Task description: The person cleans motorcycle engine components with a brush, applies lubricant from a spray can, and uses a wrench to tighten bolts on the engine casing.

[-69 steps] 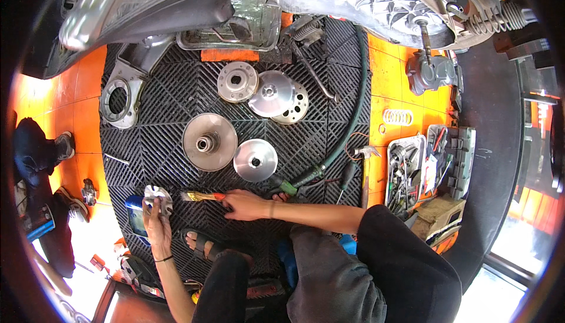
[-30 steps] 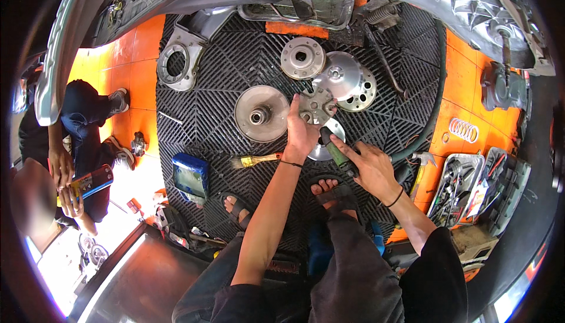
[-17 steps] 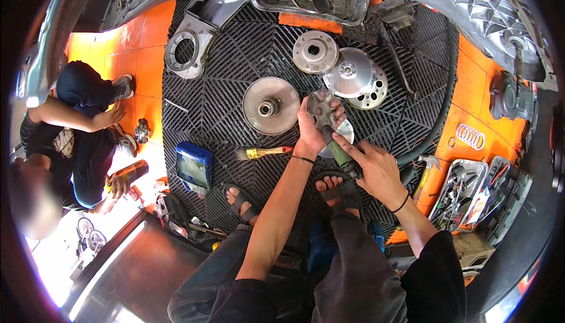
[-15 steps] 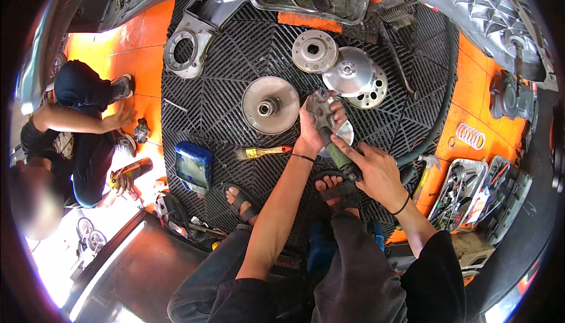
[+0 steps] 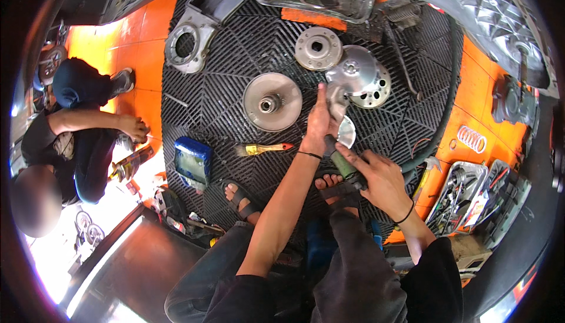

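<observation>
My left hand is closed round a grey metal part with a curved edge, thumb along its side and the fingers mostly hidden beneath. A green cylindrical power tool with a dark end lies in my right hand, its front end close to the left palm. Whether the tool touches the part, I cannot tell. Below the part shows a shiny metal piece. Left of my hands, a pulley disc with a central hub rests on the black mat. A yellow-handled paintbrush lies nearer me.
Beyond my hands lie a flanged disc, a shiny domed disc and a holed plate. A blue container stands left. At right are a spring and a tool tray. Another person crouches far left.
The metal part has been tilted in my left hand, so its broad face no longer shows. My right hand and the tool have shifted slightly. The other person's arm has moved down.
</observation>
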Demonstrator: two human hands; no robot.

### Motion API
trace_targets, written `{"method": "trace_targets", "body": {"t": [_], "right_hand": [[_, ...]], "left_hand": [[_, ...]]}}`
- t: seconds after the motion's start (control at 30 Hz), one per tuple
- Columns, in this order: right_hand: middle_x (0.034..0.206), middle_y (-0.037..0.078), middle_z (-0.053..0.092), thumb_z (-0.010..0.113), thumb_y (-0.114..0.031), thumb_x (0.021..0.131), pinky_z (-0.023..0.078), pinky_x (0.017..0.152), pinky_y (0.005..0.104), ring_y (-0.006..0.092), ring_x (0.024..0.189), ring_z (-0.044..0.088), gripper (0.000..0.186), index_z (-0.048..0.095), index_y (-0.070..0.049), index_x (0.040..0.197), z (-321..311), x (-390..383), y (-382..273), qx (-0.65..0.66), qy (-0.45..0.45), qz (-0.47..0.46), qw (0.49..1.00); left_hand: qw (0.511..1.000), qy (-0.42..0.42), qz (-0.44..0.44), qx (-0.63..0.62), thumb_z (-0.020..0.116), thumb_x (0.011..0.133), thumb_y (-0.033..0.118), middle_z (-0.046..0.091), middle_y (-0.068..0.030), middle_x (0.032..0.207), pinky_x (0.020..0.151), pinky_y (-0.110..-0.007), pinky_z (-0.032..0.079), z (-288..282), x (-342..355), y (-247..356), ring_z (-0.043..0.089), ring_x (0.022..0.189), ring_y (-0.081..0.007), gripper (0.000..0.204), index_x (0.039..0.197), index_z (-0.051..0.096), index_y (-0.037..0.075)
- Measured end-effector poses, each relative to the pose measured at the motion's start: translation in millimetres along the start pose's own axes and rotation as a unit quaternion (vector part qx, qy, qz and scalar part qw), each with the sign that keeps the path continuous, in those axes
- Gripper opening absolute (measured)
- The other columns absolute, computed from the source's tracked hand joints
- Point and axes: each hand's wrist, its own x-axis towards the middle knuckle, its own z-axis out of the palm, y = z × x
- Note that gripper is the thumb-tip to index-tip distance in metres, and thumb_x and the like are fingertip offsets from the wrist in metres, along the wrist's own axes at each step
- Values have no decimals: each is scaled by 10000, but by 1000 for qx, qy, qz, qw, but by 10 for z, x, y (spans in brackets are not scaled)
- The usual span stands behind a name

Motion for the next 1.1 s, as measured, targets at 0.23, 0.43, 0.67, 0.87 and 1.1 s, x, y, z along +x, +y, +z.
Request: {"method": "trace_targets", "body": {"t": [0.23, 0.43, 0.67, 0.87, 1.1], "right_hand": [[837, 111, 523, 788, -16, 616, 524, 702, 449, 354, 756, 612, 1022, 418, -294, 1528, 36, 59, 28, 8, 26, 11, 1000], [911, 119, 571, 838, -50, 588, 551, 712, 464, 357, 809, 644, 1140, 327, -367, 1556, 84, 79, 94, -4, 33, 70, 997], [848, 98, 526, 780, -42, 641, 530, 698, 442, 336, 783, 620, 1014, 397, -343, 1531, 120, 90, 38, 13, 53, 21, 998], [954, 113, 596, 844, -99, 605, 555, 794, 440, 330, 889, 650, 1125, 317, -361, 1563, 170, 119, -40, -12, -3, 21, 1000], [961, 109, 596, 837, -99, 598, 553, 791, 437, 321, 875, 648, 1125, 323, -367, 1561, 199, 97, -67, -3, 3, 16, 1000]], "left_hand": [[993, -62, 61, -75, 726, 937, 222, 620, -4, 997, 768, -254, 518, -101, -150, -12, 577, 802, -145, 303, 1180, 604, 87], [980, -111, 125, -107, 621, 964, 214, 654, -74, 1175, 929, -362, 493, -166, -71, -104, 629, 1053, -194, 315, 1222, 585, 37], [952, -222, 147, -151, 434, 922, 327, 563, -201, 1369, 1139, -609, 372, -220, -229, -26, 506, 1323, -363, 568, 1363, 503, -23], [955, -217, 94, -180, 230, 1041, 502, 573, -210, 1361, 1138, -589, 368, -165, -286, 76, 504, 1331, -342, 700, 1388, 481, -51], [956, -227, 96, -157, 227, 1052, 467, 569, -194, 1376, 1087, -543, 416, -178, -250, 68, 543, 1267, -354, 627, 1378, 515, 16]]}}
